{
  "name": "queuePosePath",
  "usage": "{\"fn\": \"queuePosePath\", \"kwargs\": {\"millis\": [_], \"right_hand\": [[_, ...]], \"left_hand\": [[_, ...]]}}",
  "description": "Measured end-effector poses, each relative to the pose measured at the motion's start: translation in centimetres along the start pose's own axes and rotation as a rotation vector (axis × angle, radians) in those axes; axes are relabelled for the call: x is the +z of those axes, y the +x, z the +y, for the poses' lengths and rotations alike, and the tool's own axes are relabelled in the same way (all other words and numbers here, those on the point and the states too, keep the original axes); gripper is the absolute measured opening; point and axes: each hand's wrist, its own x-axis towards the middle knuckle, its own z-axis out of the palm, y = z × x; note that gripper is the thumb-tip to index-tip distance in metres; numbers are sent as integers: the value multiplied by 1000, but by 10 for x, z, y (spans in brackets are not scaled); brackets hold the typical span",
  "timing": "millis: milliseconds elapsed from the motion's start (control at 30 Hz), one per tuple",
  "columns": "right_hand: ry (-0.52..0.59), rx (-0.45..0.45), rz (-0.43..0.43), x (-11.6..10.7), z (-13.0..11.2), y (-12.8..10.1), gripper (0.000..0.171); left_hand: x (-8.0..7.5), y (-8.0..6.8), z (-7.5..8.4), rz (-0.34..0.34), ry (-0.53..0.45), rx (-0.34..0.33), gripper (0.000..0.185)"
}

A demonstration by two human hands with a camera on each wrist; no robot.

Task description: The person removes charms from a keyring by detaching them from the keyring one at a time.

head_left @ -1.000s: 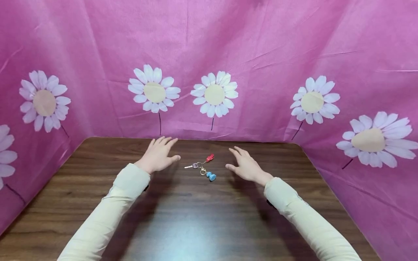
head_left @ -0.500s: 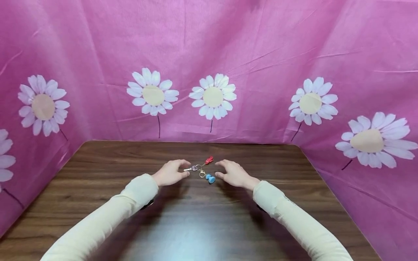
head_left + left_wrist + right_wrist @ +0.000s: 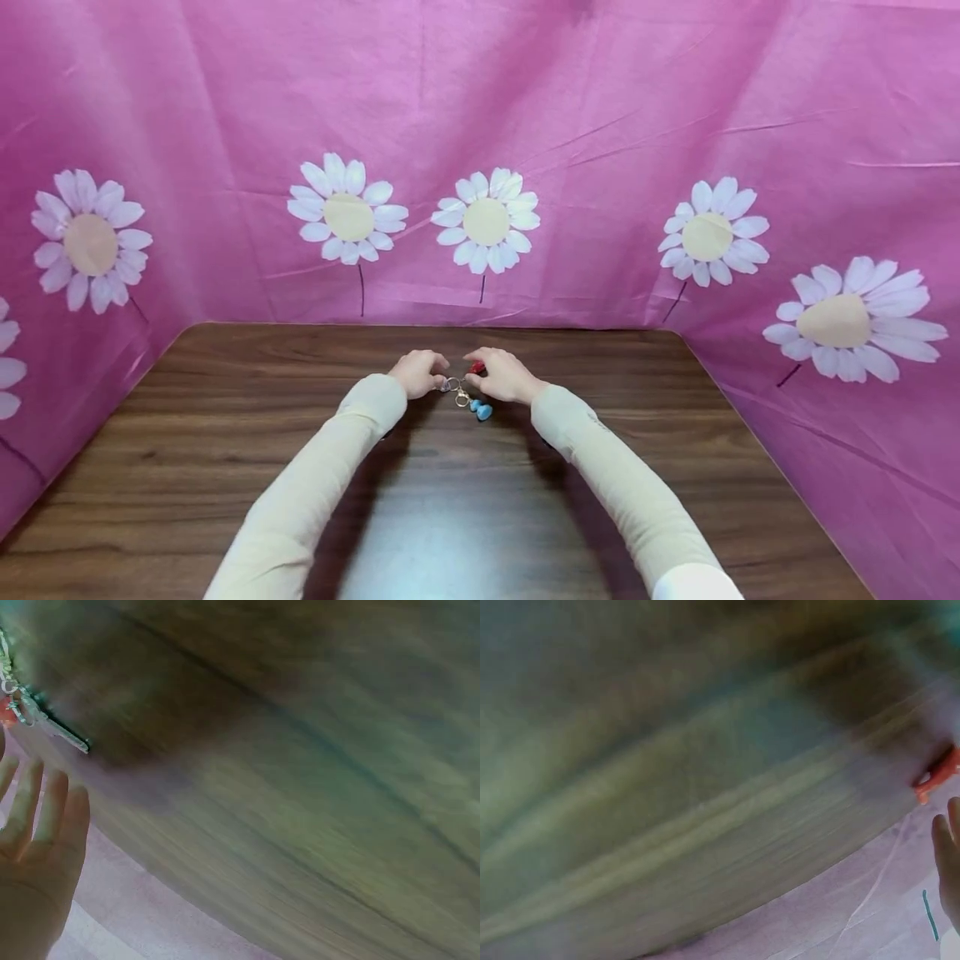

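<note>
A key ring (image 3: 452,384) lies on the wooden table, joining a key, a red charm (image 3: 477,367) and a blue charm (image 3: 483,412) with a gold clasp (image 3: 462,399). My left hand (image 3: 422,372) hovers over the key's end and hides most of it in the head view. The left wrist view shows the key (image 3: 64,733) beyond my extended fingers, with a gap between. My right hand (image 3: 501,375) arches beside the red charm and partly covers it; in the right wrist view its fingers stay apart from that charm (image 3: 937,777). Neither hand holds anything.
The brown wooden table (image 3: 225,433) spreads around the keys. A pink cloth (image 3: 585,100) printed with white daisies hangs behind and along both sides, close to the table's edges.
Both hands have come down and inward to the keys, the left over the key and the right next to the red charm. The keys and charms lie where they were.
</note>
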Motion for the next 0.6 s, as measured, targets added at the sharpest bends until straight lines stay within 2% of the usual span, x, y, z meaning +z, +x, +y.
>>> {"fn": "queuePosePath", "kwargs": {"millis": [167, 400, 467, 600], "right_hand": [[-78, 25, -124, 7, 1, 9, 43], [-91, 15, -198, 8, -1, 5, 55], [-92, 5, -199, 7, -1, 3, 51], [-72, -13, -186, 3, 0, 2, 28]], "left_hand": [[8, 14, 2, -65, 17, -22, 27], [18, 16, 1, -55, 27, -72, 13], [19, 16, 0, -57, 16, -77, 10], [18, 17, -1, -45, -13, -65, 7]]}}
